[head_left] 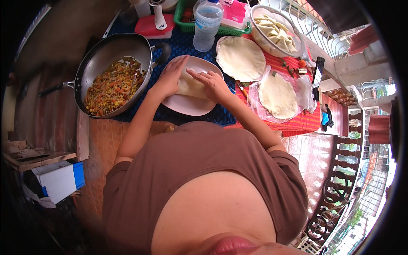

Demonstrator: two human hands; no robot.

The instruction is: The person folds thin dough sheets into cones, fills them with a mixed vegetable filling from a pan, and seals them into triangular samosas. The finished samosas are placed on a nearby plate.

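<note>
A pale dough wrapper (pixel 190 88), folded over, lies on an oval white plate (pixel 193 109) in front of me. My left hand (pixel 171 77) rests along the wrapper's left side, its fingers stretched out and together. From the right, my right hand (pixel 212 87) reaches over the wrapper with extended fingers touching its top and right edge. Neither hand grips anything. Whatever filling the wrapper has is hidden. Left of the plate stands a deep pan (pixel 80 87) of cooked diced vegetables (pixel 114 87) with a spoon in it.
Round flat wrappers (pixel 240 58) lie stacked at the right, with another wrapper (pixel 278 95) on plastic nearer me. Behind are a clear bowl of folded pastries (pixel 276 34), a water bottle (pixel 207 26), a green basket (pixel 183 26) and a red-lidded container (pixel 148 26). A phone (pixel 318 71) stands at the right edge.
</note>
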